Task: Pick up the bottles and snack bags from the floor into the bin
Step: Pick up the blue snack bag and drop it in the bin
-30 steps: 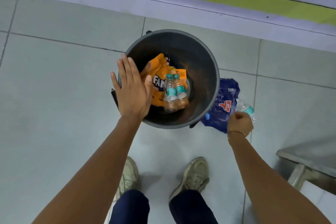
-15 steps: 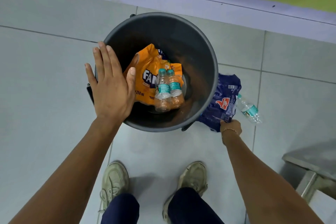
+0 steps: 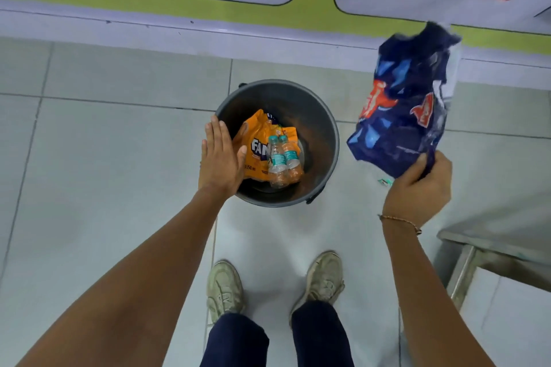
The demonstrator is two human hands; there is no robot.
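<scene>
A dark grey round bin [image 3: 323,128] stands on the tiled floor ahead of my feet. Inside it lie an orange Fanta pack [image 3: 258,143] and two small clear bottles [image 3: 283,161] with teal labels. My left hand [image 3: 220,158] hovers flat and open at the bin's left rim. My right hand [image 3: 417,191] grips the bottom corner of a dark blue snack bag [image 3: 402,110], held up in the air to the right of the bin. A bit of teal, perhaps a bottle on the floor [image 3: 386,181], shows beside my right hand, mostly hidden.
A wall with green and white advertising panels [image 3: 328,9] runs along the back. A metal table or frame [image 3: 477,244] stands at the lower right. My two shoes [image 3: 277,286] are on the tiles just behind the bin.
My right hand has lifted the blue snack bag off the floor and raised it beside the bin. The view has pulled back and up. My left hand stays at the bin's rim.
</scene>
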